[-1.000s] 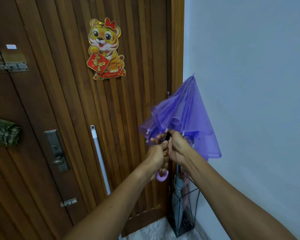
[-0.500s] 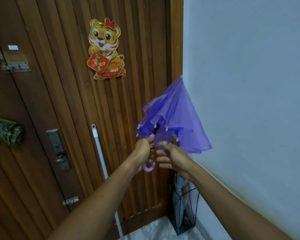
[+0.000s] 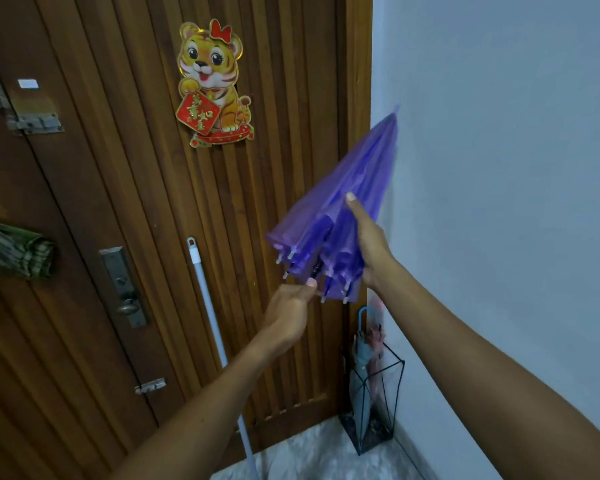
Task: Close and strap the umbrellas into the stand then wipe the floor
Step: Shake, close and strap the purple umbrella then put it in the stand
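A translucent purple umbrella [image 3: 347, 202] is folded down, its tip pointing up and right toward the wall. My left hand [image 3: 288, 317] grips its handle end below the canopy's rim. My right hand [image 3: 369, 240] wraps around the canopy from the right, pressing the folds together. Low in the corner stands a black wire umbrella stand [image 3: 395, 386] holding a grey-blue umbrella [image 3: 362, 348] with a blue hook handle and a pinkish one behind it.
A wooden slatted door [image 3: 118, 202] with a lock plate [image 3: 123, 285] fills the left. A white mop pole [image 3: 207, 306] leans against it. The pale wall [image 3: 499, 168] is on the right. A folded cloth [image 3: 14, 252] hangs at far left. Marbled floor shows below.
The umbrella tilted further right and its canopy gathered tighter. My right hand moved from the handle area up onto the canopy; my left hand stayed at the handle.
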Available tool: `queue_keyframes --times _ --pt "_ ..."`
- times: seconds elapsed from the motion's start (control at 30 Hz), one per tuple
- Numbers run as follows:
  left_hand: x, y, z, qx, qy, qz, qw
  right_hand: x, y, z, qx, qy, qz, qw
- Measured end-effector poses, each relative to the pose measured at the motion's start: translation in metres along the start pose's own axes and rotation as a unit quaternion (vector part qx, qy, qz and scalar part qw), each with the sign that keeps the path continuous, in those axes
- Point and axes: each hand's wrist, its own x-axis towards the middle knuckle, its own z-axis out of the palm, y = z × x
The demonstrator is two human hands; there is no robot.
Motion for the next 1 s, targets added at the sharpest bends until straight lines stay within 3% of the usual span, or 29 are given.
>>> queue_keyframes --times 0.1,0.23,0.3,0.37,0.43,0.5,0.53,0.57,0.63,0.73,0.87,1.0 --pt "-0.011 0.003 -0.001 0.068 -0.024 0.057 0.996 -0.009 0.002 0.019 -0.006 0.030 -0.009 0.999" --pt "-0.016 0.018 -0.012 -0.092 -0.152 -0.041 0.983 -0.003 0.005 0.023 0.001 0.036 -0.034 0.999" --pt "-0.012 0.023 -0.022 -0.080 -0.197 -0.050 0.976 -0.001 0.005 0.023 -0.011 0.014 -0.034 0.999" --pt "-0.007 0.021 -0.034 -0.033 -0.149 0.011 0.988 0.003 0.007 0.019 -0.050 -0.001 -0.037 0.998" --pt "0.000 0.016 -0.049 0.052 -0.010 0.105 0.993 0.004 0.009 0.012 -0.100 -0.030 -0.036 0.994" --pt "0.007 0.016 -0.061 0.173 0.128 0.162 0.963 0.003 0.011 0.007 -0.148 -0.087 -0.024 0.985" --pt "0.011 0.017 -0.063 0.193 0.164 0.152 0.955 0.000 0.011 0.007 -0.169 -0.120 -0.017 0.978" --pt "0.017 0.020 -0.064 0.169 0.171 0.109 0.964 -0.003 0.010 0.008 -0.186 -0.155 -0.009 0.970" --pt "0.030 0.028 -0.061 -0.003 0.125 0.009 0.992 -0.009 0.010 0.013 -0.216 -0.222 0.005 0.951" --pt "0.039 0.034 -0.051 -0.248 0.050 -0.033 0.967 -0.017 0.009 0.021 -0.276 -0.310 0.028 0.909" --pt "0.042 0.029 -0.043 -0.332 0.122 -0.056 0.934 -0.017 -0.003 0.025 -0.415 -0.345 -0.003 0.842" --pt "0.048 0.034 -0.041 -0.367 0.188 -0.083 0.907 -0.014 -0.004 0.033 -0.562 -0.267 -0.161 0.766"
